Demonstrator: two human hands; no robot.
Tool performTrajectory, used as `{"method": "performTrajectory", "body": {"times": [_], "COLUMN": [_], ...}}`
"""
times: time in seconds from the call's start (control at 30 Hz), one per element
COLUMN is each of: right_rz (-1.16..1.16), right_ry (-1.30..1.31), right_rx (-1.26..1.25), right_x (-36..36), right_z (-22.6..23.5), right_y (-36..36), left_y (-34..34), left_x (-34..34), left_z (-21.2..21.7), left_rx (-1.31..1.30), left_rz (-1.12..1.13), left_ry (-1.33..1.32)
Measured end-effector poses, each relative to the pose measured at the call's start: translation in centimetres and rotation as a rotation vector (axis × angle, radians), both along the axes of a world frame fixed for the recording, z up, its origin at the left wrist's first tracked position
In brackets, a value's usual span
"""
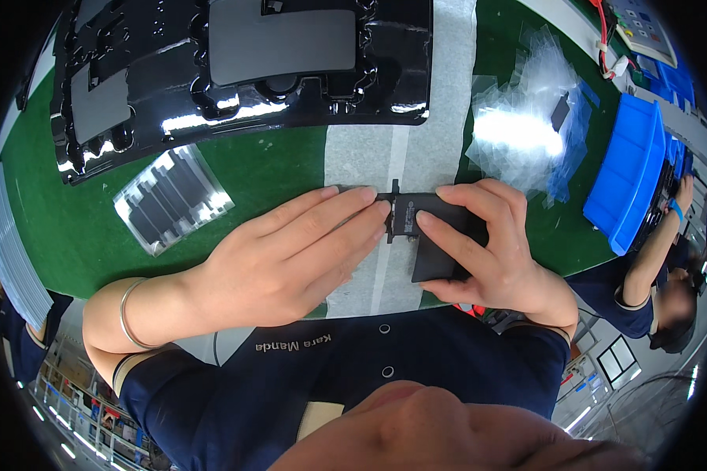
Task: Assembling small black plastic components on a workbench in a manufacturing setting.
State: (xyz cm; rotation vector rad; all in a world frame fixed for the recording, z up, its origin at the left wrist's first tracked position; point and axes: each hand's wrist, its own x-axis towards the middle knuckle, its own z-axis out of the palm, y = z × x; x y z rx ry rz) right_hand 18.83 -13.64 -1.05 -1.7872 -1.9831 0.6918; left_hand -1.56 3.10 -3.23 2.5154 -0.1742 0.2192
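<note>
My right hand (491,247) grips a flat black rectangular part (434,263) by its edges, its fingers on the far side and one at the near edge. Small pale print marks the part's left portion, and a narrow black strip (393,188) runs along its left end. Coming in from the left, my left hand (291,255) has its fingers stretched out side by side. Its fingertips touch the strip, and its thumb is hidden. Both hands are low over a pale band (357,161) across the green tabletop (275,161).
A large glossy black moulded tray (165,86) with grey panels fills the far left. Nearer lies a clear sheet of dark strips (169,200). Clear film pieces (530,118) pile up at right, before a blue bin (624,173). Another person's arm (656,243) reaches in at far right.
</note>
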Motion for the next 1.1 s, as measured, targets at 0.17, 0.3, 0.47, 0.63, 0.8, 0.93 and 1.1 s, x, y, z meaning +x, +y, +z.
{"method": "performTrajectory", "body": {"times": [0.17, 0.3, 0.47, 0.63, 0.8, 0.93, 1.1], "right_rz": [0.007, 0.010, 0.013, 0.019, 0.007, -0.038, -0.194], "right_ry": [-0.004, -0.006, 0.000, 0.045, -0.001, -0.019, 0.062], "right_rx": [0.001, -0.011, -0.021, 0.006, 0.119, 0.347, 0.347], "right_x": [0.1, 0.1, -0.3, -0.3, 0.0, -1.1, -1.7], "right_z": [0.0, 0.1, 0.2, 0.2, 0.4, 0.8, -0.5], "right_y": [0.0, 0.0, 0.0, -0.2, -1.6, -2.1, -1.2], "left_y": [0.1, 0.0, 0.0, 0.1, -0.7, -3.2, -7.1], "left_x": [0.1, 0.1, -0.2, -0.2, 0.9, -0.7, -3.4], "left_z": [0.1, 0.1, 0.1, 0.8, 2.6, 4.6, 5.4], "left_rx": [0.001, -0.004, 0.004, 0.010, 0.119, 0.136, 0.118], "left_rz": [-0.001, 0.003, 0.001, -0.022, -0.047, -0.185, 0.106], "left_ry": [-0.002, -0.004, -0.009, 0.032, -0.054, -0.155, -0.193]}}
